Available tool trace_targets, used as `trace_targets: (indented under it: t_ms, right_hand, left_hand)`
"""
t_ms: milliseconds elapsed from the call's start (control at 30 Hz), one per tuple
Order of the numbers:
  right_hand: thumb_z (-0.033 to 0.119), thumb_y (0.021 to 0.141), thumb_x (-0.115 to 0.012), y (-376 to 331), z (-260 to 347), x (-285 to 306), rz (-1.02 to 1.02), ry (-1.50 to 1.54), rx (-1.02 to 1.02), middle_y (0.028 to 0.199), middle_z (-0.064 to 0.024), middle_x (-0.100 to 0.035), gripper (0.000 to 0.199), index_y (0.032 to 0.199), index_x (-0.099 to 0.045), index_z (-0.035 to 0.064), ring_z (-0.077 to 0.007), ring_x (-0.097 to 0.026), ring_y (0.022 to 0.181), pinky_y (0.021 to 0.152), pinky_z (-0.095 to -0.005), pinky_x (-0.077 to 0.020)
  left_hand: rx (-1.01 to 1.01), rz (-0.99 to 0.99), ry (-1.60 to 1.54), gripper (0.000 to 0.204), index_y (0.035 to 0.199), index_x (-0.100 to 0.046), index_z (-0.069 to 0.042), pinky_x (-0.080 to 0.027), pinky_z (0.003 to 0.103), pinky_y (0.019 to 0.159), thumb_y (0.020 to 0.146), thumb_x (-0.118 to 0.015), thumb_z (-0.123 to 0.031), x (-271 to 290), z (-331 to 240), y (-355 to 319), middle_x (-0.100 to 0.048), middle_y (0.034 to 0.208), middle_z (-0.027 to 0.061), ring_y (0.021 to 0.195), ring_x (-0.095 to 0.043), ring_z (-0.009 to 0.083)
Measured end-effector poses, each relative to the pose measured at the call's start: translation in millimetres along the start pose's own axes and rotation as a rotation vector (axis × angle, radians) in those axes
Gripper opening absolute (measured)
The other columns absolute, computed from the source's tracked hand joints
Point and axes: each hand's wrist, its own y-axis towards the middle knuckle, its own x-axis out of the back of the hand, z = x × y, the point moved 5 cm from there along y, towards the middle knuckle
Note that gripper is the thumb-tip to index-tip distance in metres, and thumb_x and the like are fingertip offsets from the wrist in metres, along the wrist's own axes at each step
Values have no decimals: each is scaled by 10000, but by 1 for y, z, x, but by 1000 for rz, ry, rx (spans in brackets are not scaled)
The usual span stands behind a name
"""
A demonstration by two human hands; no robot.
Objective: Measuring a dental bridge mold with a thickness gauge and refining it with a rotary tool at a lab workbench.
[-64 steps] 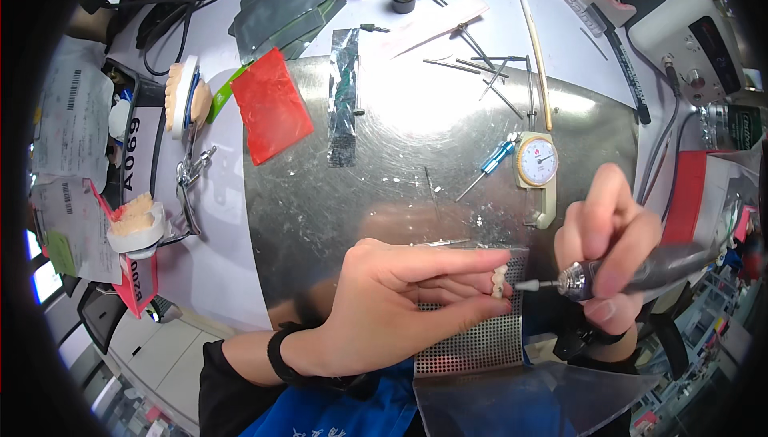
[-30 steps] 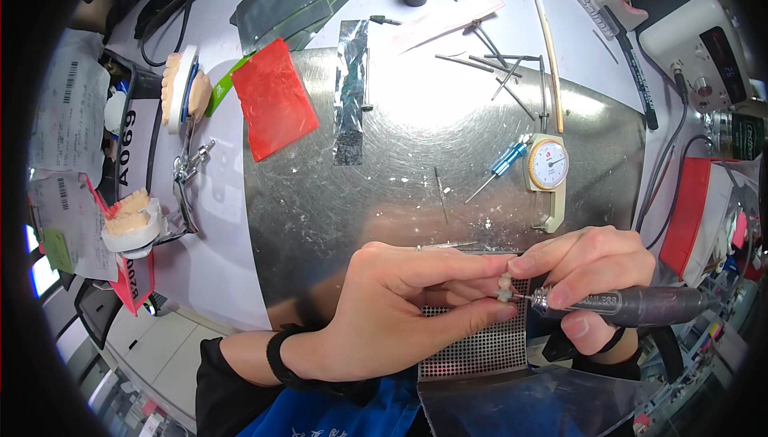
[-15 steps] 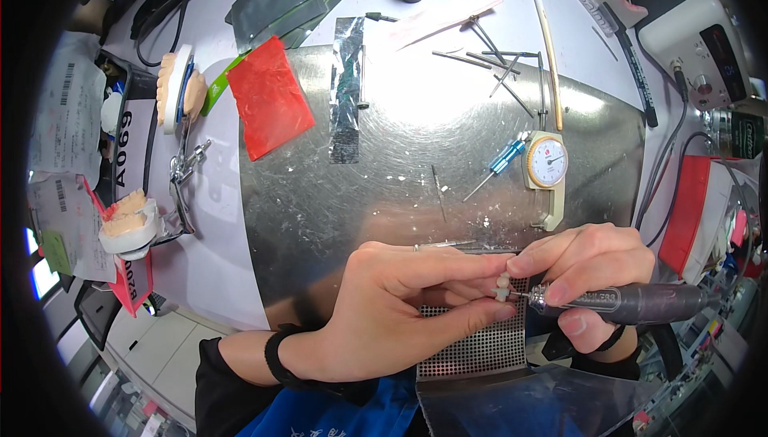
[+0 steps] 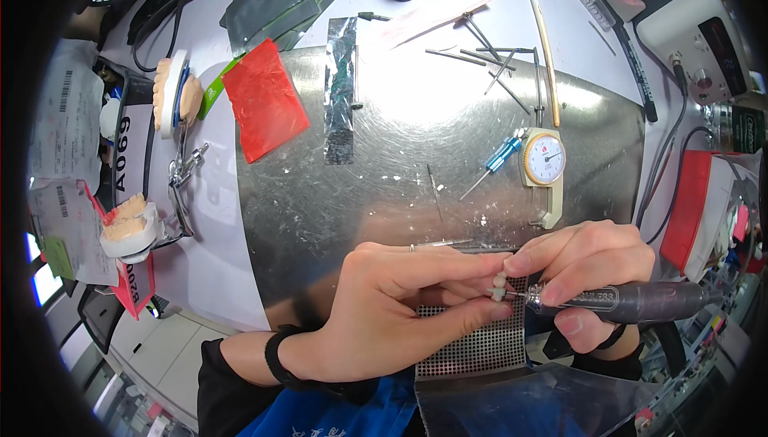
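Observation:
Between the thumb and fingers of my left hand (image 4: 392, 301) is a small tooth-coloured dental bridge (image 4: 499, 282), pinched near the fingertips. My right hand (image 4: 592, 265) wraps around a dark rotary handpiece (image 4: 652, 302), which points left. Its thin bur meets or nearly meets the bridge; actual contact is too small to tell. The right fingertips also rest against the tip of my left index finger. Below both hands lies a perforated metal grid (image 4: 472, 349), with a clear plastic sheet (image 4: 520, 397) nearer to me.
A metal plate (image 4: 360, 205) covers the bench, bearing a dial caliper (image 4: 546, 161), a blue-handled screwdriver (image 4: 502, 155) and a red wax sheet (image 4: 264, 101). Several burs lie farther back. Dental models on an articulator (image 4: 182, 169) stand left; a white control unit (image 4: 680, 33) stands right, its cable running down.
The whole view has shifted slightly. Both hands keep their grips on the bridge and the handpiece, with hardly any movement.

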Motion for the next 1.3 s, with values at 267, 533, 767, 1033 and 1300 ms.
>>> trace_targets:
  t_ms: [267, 533, 767, 1033, 1300]
  right_hand:
    - [96, 696, -744, 0, -3, 0, 33, 12, 59, 849, -187, -721, 181, 834, -728, -21, -311, -747, 825, 725, -333, -624]
    - [106, 692, -747, 0, 0, 0, 14, -1, 10, 839, -183, -721, 181, 818, -728, -23, -316, -747, 822, 728, -345, -627]
    - [99, 691, -745, -1, -2, 0, 13, 1, 0, 811, -168, -716, 183, 819, -730, -30, -329, -745, 824, 754, -362, -629]
    - [74, 689, -737, 0, -1, 0, 33, 37, 28, 785, -158, -713, 176, 821, -722, -42, -345, -742, 821, 743, -382, -633]
    - [67, 695, -727, 0, -2, 0, 27, 64, 34, 774, -151, -706, 164, 812, -714, -46, -349, -741, 811, 747, -390, -634]
  left_hand:
    - [7, 2, -21, 363, 1171, -655, 94, -585, 273, 813, 816, -720, 138, 0, -1, 1, -716, 1036, 184, 948, -711, 187]
    - [-8, -5, 4, 366, 1170, -651, 102, -586, 275, 809, 813, -722, 138, 0, 0, 0, -719, 1020, 190, 933, -715, 190]
    - [-10, -13, -5, 371, 1181, -647, 100, -586, 279, 823, 818, -720, 131, 0, 0, 0, -722, 1023, 184, 939, -713, 186]
    - [15, -1, 21, 370, 1184, -651, 93, -582, 267, 812, 822, -722, 123, 0, -2, 1, -727, 1014, 172, 922, -713, 172]
    - [23, 7, 54, 369, 1175, -657, 92, -585, 267, 803, 815, -735, 112, 1, -3, 2, -728, 1002, 170, 913, -714, 167]
